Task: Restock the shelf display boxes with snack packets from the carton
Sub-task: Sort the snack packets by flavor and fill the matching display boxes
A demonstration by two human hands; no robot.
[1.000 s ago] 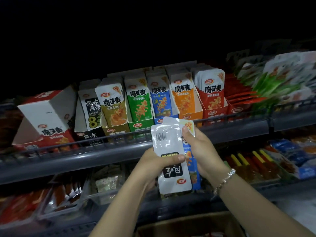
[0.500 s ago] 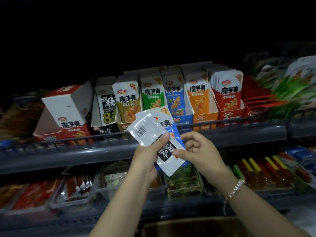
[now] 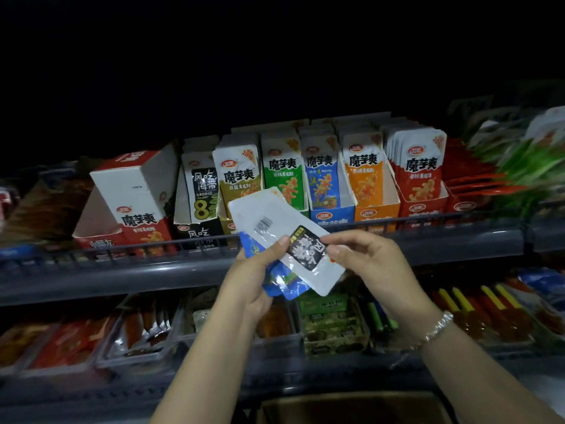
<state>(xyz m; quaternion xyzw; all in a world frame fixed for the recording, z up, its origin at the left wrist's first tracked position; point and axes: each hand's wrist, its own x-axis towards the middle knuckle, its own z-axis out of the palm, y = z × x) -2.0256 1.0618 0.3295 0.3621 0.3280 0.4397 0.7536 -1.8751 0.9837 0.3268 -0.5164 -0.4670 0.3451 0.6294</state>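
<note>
Left hand [image 3: 253, 276] gripping white snack packet [image 3: 275, 228] over blue packet [image 3: 284, 284], right hand [image 3: 363, 261] pinching its black-labelled end at 3 o'clock, display boxes [image 3: 331, 217] at 12 o'clock

top packet [image 3: 281, 240]: white, with a black barcode and a black label
packet beneath [image 3: 286, 286]: blue
display boxes, left to right: red and white [image 3: 137, 209]; black [image 3: 198, 232]; olive [image 3: 227, 223]; blue [image 3: 331, 217]; orange [image 3: 377, 214]; red [image 3: 423, 209]
shelf rail [image 3: 122, 276]: grey
bracelet [image 3: 438, 327]: silver
carton [image 3: 351, 408]: brown
</note>
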